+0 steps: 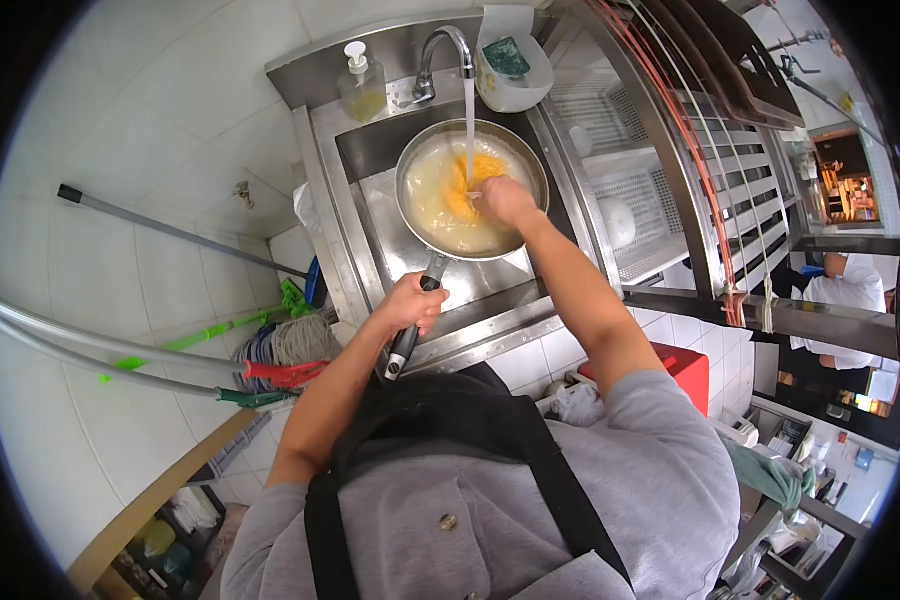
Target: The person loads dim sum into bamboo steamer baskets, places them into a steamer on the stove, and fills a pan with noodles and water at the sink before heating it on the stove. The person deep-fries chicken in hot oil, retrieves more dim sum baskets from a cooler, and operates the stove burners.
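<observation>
Over the sink (385, 215), a frying pan (402, 190) holds cloudy, pale yellow water. My left hand (411, 304) is wrapped round the pan's black handle (403, 350). Inside the pan, my right hand (510, 202) is closed on a crumpled yellow-orange cloth (485, 165), partly under the water. Its exact kind is hard to make out. From the curved faucet (446, 38) a stream of water falls onto the cloth, just beside my right fingers.
A soap pump bottle (362, 85) stands left of the faucet; a white container (518, 88) with a green scouring pad (507, 58) is on the right. White crates (630, 200) and a metal rack (735, 180) lie further right. Mop handles (120, 350) lean left. Another person (845, 300) stands far right.
</observation>
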The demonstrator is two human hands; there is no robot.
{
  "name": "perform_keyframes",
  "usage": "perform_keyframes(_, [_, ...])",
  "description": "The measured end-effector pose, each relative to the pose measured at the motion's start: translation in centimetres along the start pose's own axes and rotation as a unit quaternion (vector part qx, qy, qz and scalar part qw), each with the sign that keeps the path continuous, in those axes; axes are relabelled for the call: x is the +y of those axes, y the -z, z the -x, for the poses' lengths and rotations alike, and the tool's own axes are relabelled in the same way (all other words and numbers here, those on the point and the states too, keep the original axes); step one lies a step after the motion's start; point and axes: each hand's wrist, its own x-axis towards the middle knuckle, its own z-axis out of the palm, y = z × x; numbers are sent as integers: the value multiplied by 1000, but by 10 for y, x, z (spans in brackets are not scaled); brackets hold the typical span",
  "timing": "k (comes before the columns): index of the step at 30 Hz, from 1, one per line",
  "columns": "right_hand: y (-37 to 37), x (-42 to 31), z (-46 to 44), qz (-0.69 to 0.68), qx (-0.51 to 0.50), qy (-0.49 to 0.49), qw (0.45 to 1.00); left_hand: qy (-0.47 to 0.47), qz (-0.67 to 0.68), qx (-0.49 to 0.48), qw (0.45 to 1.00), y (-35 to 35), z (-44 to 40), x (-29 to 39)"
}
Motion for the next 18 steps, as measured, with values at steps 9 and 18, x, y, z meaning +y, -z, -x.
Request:
perform_keyframes(9, [94,68,-7,-221,208,-55,951,-2,4,10,1000,13,14,-10])
perform_keyframes(18, [117,54,-108,-253,141,160,944,10,-2,7,1000,15,3,-14])
